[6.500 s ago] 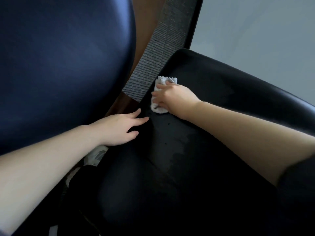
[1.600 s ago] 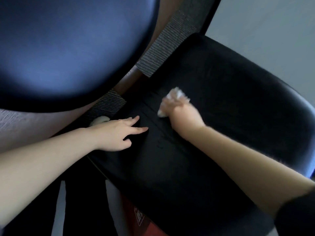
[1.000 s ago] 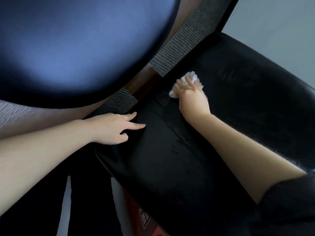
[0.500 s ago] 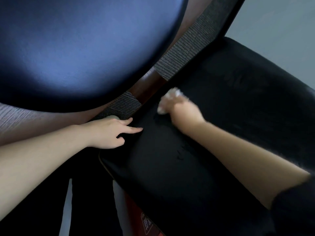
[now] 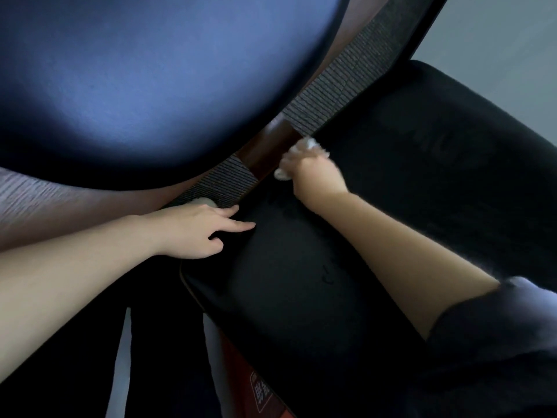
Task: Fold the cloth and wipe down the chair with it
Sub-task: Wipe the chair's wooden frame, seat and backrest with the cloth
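Observation:
The black chair seat [image 5: 391, 191] fills the middle and right of the head view. My right hand [image 5: 313, 176] holds a bunched white cloth [image 5: 307, 145] against the seat's far left edge, next to the brown wooden frame; the hand covers most of the cloth, and both are blurred. My left hand [image 5: 199, 230] rests on the seat's near left edge with fingers stretched out and holds nothing.
A large blue rounded chair back [image 5: 150, 76] looms at upper left. Grey ribbed fabric strips [image 5: 337, 92] and a brown wooden piece [image 5: 265, 152] lie between it and the seat. A small white thing [image 5: 202, 202] peeks out behind my left hand. A red label [image 5: 262, 396] shows at the bottom.
My right hand has slid the cloth back and forth along the seat's left edge and now sits a little farther up it. My left hand has stayed in place.

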